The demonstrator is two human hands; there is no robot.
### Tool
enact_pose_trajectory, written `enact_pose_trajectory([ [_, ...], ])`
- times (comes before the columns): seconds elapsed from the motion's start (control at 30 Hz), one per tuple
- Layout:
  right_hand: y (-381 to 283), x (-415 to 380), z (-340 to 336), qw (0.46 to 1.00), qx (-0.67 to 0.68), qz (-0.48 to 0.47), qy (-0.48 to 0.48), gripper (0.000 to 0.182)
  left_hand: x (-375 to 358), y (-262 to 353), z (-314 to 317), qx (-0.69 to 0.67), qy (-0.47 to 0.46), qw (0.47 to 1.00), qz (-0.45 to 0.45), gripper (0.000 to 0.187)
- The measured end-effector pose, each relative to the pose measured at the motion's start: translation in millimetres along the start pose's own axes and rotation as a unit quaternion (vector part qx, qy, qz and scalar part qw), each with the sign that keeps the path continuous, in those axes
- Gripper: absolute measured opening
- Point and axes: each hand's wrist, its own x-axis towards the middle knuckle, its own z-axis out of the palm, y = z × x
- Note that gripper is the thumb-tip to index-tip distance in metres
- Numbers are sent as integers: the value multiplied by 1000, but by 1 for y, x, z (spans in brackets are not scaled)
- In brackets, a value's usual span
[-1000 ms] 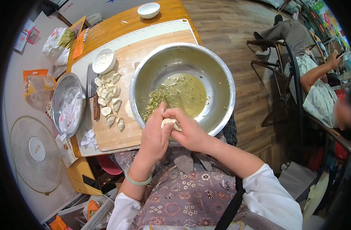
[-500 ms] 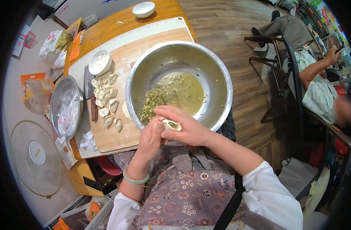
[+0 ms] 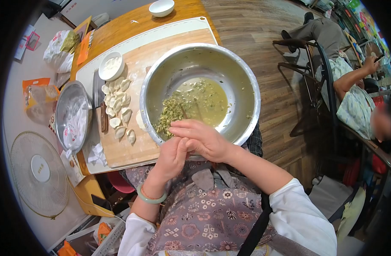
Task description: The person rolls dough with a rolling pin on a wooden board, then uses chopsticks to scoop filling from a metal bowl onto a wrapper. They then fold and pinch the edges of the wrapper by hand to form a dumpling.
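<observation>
My left hand (image 3: 170, 158) and my right hand (image 3: 209, 143) are pressed together at the near rim of a large steel bowl (image 3: 254, 94). Their closed fingers hide the dumpling squeezed between them. Inside the bowl, chopped green filling (image 3: 170, 112) is heaped on the left beside a pool of yellowish liquid, and a thin stick-like handle (image 3: 184, 112) pokes out of it. Finished dumplings (image 3: 117, 100) lie in a cluster on the wooden board (image 3: 133, 149), left of the bowl. A dough wrapper (image 3: 140, 120) shows partly beside the bowl's left rim.
A knife (image 3: 104, 117) and a small white bowl of flour (image 3: 111, 66) sit left of the dumplings. Farther left are a steel basin (image 3: 74, 119) with plastic bags and a fan (image 3: 40, 170). Another white bowl (image 3: 161, 8) stands at the back. A seated person (image 3: 353, 89) is at right.
My hands have closed together over the dumpling, whose open edge with filling showed between them before. It is now covered by my fingers.
</observation>
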Motion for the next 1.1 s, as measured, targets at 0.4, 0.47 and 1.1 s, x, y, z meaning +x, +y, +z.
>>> enact_pose_trajectory([
  [0.4,-12,-1,-15,975,-65,182,106,66,15,1,-11,-331,20,919,-214,60],
  [0.47,-14,-1,-10,974,-17,213,75,53,13,-1,-12,-279,9,936,-215,59],
  [1.1,-26,5,7,990,-40,59,121,34,4,27,3,-77,31,995,-59,48],
])
